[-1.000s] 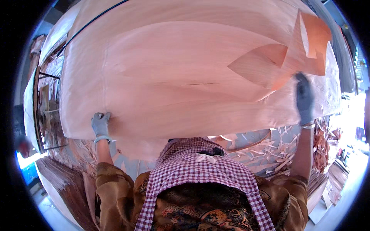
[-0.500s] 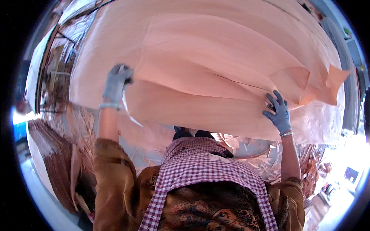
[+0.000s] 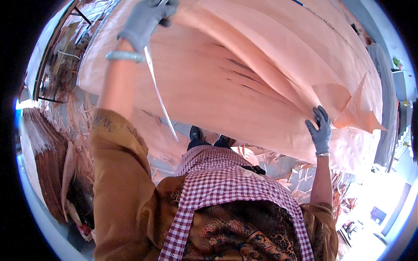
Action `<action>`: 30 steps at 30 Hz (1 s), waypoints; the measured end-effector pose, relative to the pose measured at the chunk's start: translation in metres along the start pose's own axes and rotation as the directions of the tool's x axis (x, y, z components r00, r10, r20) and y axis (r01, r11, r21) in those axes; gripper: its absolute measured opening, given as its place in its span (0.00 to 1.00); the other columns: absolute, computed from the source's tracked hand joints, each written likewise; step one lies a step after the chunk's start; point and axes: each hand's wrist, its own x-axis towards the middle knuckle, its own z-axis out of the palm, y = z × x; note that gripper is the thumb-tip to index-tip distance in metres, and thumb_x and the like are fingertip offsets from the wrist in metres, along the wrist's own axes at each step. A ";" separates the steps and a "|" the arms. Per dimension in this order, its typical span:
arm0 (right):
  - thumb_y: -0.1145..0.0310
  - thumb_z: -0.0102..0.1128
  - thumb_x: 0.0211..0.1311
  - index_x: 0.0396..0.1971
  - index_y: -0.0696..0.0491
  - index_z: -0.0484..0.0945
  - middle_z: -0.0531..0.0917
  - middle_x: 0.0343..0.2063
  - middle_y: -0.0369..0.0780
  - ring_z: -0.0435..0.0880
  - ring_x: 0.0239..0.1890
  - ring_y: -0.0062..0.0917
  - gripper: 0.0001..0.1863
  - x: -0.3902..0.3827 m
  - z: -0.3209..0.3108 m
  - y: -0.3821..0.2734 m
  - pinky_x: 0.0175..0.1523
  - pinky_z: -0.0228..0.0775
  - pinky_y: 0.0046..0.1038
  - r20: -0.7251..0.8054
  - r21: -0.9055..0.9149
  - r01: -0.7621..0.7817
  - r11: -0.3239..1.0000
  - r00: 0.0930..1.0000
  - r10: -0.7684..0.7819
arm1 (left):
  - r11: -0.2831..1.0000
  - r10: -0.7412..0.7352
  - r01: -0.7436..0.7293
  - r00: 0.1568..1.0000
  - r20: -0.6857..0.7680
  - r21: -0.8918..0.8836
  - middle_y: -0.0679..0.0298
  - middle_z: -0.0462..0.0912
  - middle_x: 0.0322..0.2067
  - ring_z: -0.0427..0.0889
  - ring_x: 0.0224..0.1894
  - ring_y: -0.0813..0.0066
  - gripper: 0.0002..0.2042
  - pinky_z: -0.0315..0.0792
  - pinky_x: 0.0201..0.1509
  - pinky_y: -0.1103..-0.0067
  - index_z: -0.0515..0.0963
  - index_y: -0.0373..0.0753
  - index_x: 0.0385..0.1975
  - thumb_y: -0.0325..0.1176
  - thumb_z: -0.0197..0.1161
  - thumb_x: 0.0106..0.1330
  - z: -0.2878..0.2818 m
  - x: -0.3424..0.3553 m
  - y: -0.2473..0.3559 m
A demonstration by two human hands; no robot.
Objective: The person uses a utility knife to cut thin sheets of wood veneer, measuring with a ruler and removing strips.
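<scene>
A large, thin pinkish wood veneer sheet (image 3: 244,52) lies in front of me, its near layer lifted into a long raised fold. My left hand (image 3: 150,19), in a grey glove, is closed at the far left on the raised edge of this sheet. A narrow white strip (image 3: 159,95) hangs from the same hand; its kind is unclear. Dark splits show in the veneer layer (image 3: 248,74) beneath. My right hand (image 3: 321,130), also gloved, rests at the right end of the fold with fingers stretched out and thumb apart. Beside it a torn, curled flap of veneer (image 3: 357,113) sticks up.
Veneer scraps (image 3: 283,167) litter the floor around my feet. A stack of brown sheets (image 3: 48,165) stands at the left, below a metal-framed rack (image 3: 65,52). Grey sheeting (image 3: 383,104) hangs along the right side. A thin blue-and-dark rod (image 3: 313,13) lies at the far edge.
My left hand has moved up and away, lifting the veneer edge and exposing the split layer beneath. The white strip moved with it. My right hand shifted slightly right and nearer.
</scene>
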 end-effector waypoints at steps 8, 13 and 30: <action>0.59 0.67 0.47 0.51 0.41 0.74 0.71 0.50 0.35 0.72 0.46 0.34 0.27 0.012 0.028 -0.011 0.46 0.72 0.34 0.120 -0.278 -0.047 0.959 0.989 0.083 | 0.924 -0.354 0.352 0.935 0.016 -0.152 0.71 0.72 0.21 0.68 0.19 0.85 0.10 0.59 0.19 0.87 0.79 0.35 0.36 0.32 0.57 0.60 0.000 -0.051 -0.091; 0.60 0.67 0.45 0.45 0.44 0.75 0.73 0.43 0.36 0.73 0.43 0.34 0.23 0.018 0.029 0.002 0.44 0.72 0.36 0.137 -0.296 -0.041 0.954 0.987 0.085 | 0.830 -0.467 0.474 0.879 0.098 -0.293 0.72 0.70 0.20 0.64 0.18 0.89 0.11 0.50 0.15 0.91 0.79 0.35 0.38 0.32 0.56 0.60 -0.009 -0.052 -0.085; 0.70 0.62 0.46 0.46 0.44 0.75 0.70 0.51 0.39 0.73 0.47 0.38 0.22 -0.027 -0.016 0.011 0.46 0.72 0.37 0.170 -0.257 -0.044 0.965 0.981 0.090 | 0.568 -0.097 0.052 0.995 0.004 0.821 0.59 0.79 0.36 0.79 0.33 0.66 0.13 0.74 0.37 0.71 0.78 0.46 0.44 0.34 0.56 0.60 0.030 -0.099 -0.136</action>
